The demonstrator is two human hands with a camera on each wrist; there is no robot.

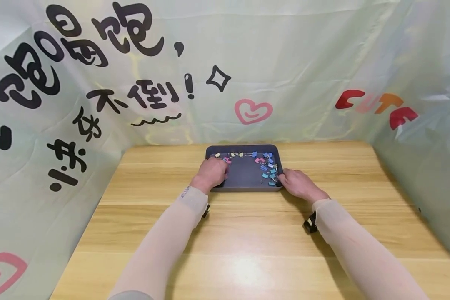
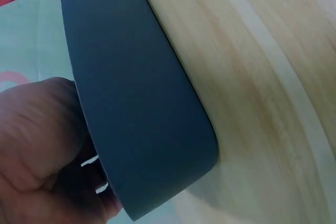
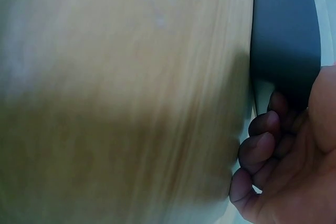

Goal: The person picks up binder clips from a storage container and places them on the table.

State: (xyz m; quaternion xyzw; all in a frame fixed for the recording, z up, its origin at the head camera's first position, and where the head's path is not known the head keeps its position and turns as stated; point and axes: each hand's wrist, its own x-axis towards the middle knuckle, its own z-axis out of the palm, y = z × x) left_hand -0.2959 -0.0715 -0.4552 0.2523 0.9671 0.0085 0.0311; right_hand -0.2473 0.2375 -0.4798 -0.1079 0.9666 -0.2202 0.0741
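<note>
A dark grey-blue tray (image 1: pixel 243 188) lies toward the back of the table, with several binder clips inside. Blue and teal clips (image 1: pixel 264 176) gather along its right side; yellow clips (image 1: pixel 241 154) and pink clips (image 1: pixel 227 161) are near its back and left. My left hand (image 1: pixel 210 173) reaches over the tray's left side, its fingers bent down inside the wall. In the left wrist view the front wall hides the fingertips, so what they touch cannot be seen. At the right edge my right hand (image 1: pixel 298 183) grips the tray, thumb at the rim and fingers curled outside.
The wooden table (image 1: pixel 243 246) spreads in front of the tray and to both sides. A printed cloth (image 1: pixel 303 62) hangs behind and along the left and right edges. Each wrist wears a small black camera (image 1: pixel 309 223).
</note>
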